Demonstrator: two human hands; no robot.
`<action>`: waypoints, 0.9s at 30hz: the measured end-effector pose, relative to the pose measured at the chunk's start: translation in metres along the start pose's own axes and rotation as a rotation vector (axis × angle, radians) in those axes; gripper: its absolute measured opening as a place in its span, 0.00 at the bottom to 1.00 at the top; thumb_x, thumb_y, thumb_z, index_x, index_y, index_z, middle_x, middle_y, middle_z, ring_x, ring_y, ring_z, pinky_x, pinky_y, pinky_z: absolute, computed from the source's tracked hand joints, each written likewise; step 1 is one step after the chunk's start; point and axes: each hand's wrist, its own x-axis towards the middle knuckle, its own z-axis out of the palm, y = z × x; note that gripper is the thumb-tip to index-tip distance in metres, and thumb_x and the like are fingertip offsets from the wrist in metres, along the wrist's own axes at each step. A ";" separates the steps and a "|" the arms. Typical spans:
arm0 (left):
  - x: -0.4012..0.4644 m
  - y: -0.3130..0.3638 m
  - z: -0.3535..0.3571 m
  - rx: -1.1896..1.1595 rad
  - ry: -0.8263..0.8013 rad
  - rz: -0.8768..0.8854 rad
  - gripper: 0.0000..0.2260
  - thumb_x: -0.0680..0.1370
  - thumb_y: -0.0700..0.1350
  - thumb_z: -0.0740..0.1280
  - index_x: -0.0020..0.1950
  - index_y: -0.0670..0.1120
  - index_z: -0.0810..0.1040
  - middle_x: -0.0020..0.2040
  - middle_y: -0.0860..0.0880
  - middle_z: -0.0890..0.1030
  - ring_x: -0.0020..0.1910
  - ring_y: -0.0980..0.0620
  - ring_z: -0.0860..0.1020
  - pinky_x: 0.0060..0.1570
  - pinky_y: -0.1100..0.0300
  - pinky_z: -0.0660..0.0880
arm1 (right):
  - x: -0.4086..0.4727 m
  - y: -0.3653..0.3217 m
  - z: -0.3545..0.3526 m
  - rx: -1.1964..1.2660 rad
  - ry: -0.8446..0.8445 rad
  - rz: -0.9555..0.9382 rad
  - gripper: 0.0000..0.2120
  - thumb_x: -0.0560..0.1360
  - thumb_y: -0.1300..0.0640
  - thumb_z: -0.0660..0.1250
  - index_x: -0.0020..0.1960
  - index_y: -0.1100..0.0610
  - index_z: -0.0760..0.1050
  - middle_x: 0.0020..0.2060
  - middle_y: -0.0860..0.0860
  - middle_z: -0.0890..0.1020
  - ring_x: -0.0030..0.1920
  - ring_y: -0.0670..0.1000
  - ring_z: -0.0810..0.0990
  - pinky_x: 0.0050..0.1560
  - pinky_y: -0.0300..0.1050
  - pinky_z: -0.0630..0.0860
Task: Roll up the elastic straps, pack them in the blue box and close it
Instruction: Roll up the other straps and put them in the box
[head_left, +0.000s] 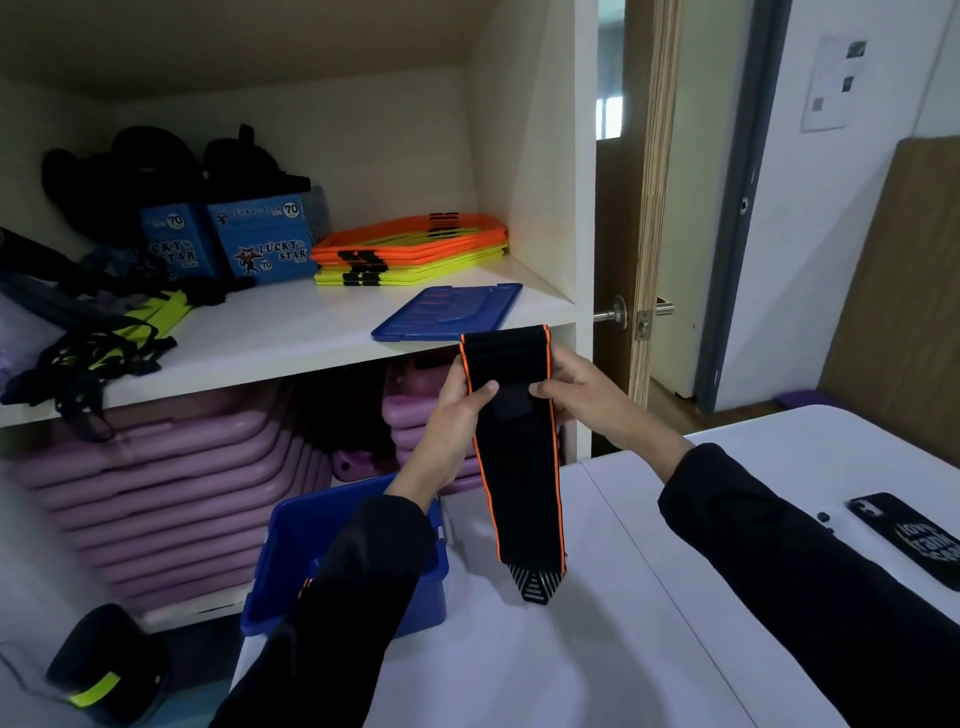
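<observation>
A black elastic strap (519, 483) with orange edges hangs in front of me, its grey patterned tip just above the white table (597, 649). My left hand (457, 410) grips the strap's left edge near the top, thumb on its front. My right hand (576, 395) pinches the right edge at the same height. The top of the strap is folded over between both hands. The open blue box (291, 561) stands at the table's left end, partly hidden by my left sleeve. Its blue lid (447, 312) lies flat on the shelf above.
A black phone (914, 540) lies on the table at the right. The shelf (260, 338) holds blue Lucky Star boxes (265, 244), orange and yellow frames (415, 249) and tangled straps. Purple boards (156, 493) are stacked below. A door handle (615, 313) juts out at the right.
</observation>
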 end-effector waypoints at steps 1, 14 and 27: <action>0.001 0.001 0.000 -0.017 -0.008 0.003 0.15 0.78 0.33 0.58 0.62 0.49 0.69 0.53 0.53 0.77 0.56 0.54 0.75 0.61 0.59 0.71 | -0.001 0.000 -0.001 0.012 0.007 -0.009 0.20 0.77 0.72 0.55 0.67 0.60 0.64 0.47 0.50 0.77 0.41 0.35 0.81 0.38 0.28 0.76; -0.006 0.006 0.001 -0.201 -0.060 -0.172 0.10 0.82 0.42 0.53 0.49 0.51 0.73 0.44 0.47 0.78 0.44 0.52 0.79 0.49 0.58 0.76 | -0.001 0.006 0.006 -0.011 0.186 -0.144 0.22 0.77 0.71 0.58 0.43 0.46 0.80 0.39 0.41 0.82 0.40 0.35 0.80 0.35 0.28 0.75; -0.003 0.011 -0.003 -0.196 -0.097 -0.178 0.09 0.78 0.36 0.61 0.55 0.47 0.73 0.49 0.44 0.77 0.51 0.48 0.76 0.58 0.54 0.73 | -0.002 0.007 0.006 -0.001 0.206 -0.173 0.19 0.76 0.73 0.54 0.55 0.55 0.76 0.58 0.54 0.75 0.54 0.42 0.77 0.47 0.30 0.77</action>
